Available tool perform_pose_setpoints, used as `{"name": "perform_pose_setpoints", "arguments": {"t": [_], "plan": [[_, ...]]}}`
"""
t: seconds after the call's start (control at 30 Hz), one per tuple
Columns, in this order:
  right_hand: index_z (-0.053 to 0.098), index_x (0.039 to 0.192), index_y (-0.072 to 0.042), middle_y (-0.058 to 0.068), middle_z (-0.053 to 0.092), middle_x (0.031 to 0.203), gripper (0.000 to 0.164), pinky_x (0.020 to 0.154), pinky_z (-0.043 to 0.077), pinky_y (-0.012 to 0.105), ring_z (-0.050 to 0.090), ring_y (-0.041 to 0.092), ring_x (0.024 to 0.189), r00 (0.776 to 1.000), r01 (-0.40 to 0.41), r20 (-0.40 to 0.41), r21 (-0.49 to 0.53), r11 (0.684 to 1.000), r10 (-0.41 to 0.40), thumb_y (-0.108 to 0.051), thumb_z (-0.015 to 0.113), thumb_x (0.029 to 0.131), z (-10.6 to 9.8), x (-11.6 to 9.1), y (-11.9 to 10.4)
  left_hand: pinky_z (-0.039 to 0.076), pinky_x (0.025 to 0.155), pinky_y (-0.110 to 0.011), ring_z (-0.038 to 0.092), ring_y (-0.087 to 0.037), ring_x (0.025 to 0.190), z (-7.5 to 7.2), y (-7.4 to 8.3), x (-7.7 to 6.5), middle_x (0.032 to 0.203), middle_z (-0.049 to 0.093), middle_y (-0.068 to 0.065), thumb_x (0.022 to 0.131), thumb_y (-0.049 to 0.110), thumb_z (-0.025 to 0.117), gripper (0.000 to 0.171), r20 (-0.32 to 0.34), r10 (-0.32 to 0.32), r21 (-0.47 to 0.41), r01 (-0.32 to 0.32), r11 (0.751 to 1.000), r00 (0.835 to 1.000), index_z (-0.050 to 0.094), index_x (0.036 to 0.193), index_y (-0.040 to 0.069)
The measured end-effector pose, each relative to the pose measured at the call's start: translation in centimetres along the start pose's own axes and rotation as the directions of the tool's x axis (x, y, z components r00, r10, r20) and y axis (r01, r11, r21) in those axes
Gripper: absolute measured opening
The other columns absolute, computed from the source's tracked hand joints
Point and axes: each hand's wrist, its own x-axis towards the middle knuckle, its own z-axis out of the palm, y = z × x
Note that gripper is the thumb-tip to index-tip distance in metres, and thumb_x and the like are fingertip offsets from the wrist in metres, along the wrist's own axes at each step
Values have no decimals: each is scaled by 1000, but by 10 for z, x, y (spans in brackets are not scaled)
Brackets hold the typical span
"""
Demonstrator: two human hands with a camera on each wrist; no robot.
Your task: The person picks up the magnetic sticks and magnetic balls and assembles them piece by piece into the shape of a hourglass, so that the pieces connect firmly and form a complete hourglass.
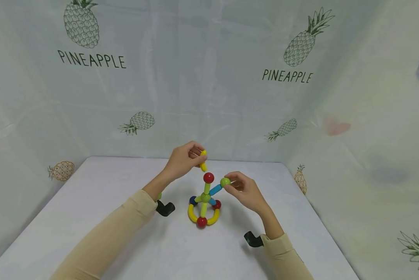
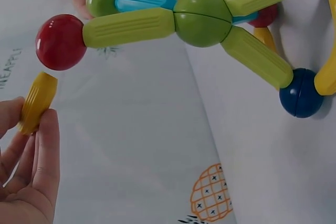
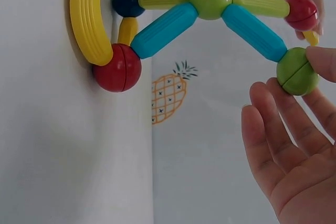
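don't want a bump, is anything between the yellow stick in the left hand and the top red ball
Nothing visible: only a small gap separates the yellow stick, pinched in the left hand, from the top red ball. The right hand holds a green ball off to one side.

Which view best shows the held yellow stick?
The left wrist view: the yellow stick appears large, its grooves and end near the red ball clear. The head view shows it small, partly covered by the left grip; the right wrist view shows only a short bit beyond that ball.
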Motion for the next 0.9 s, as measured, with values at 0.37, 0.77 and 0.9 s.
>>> {"name": "perform_pose_setpoints", "arguments": {"t": [0.37, 0.77, 0.9], "plan": [[68, 129, -18, 2, 74, 123, 31, 92, 62, 34, 73, 21, 104, 1000, 16, -17, 0, 1000, -16, -25, 76, 100, 1, -1, -1, 65, 80, -35, 74, -17, 89, 6, -1, -1, 111, 74, -2, 100, 29, 77, 29, 41, -23, 2, 23, 1000, 999, 70, 125, 17], [68, 130, -19, 2, 74, 122, 32, 93, 62, 38, 73, 21, 105, 1000, 9, -15, 11, 1000, -8, -27, 77, 100, 2, 0, -2, 64, 85, -37, 73, -18, 99, 2, 0, -9, 129, 71, -5, 102, 26, 74, 45, 155, -72, 2, 73, 997, 985, 63, 145, 22], [68, 129, -21, -1, 74, 122, 31, 92, 62, 36, 73, 20, 104, 1000, 3, -23, 4, 1000, -3, -26, 77, 100, 2, 0, -3, 63, 83, -35, 72, -17, 98, -2, -1, -9, 128, 70, -5, 102, 26, 74, 46, 192, -84, 2, 85, 996, 978, 63, 147, 23]]}}
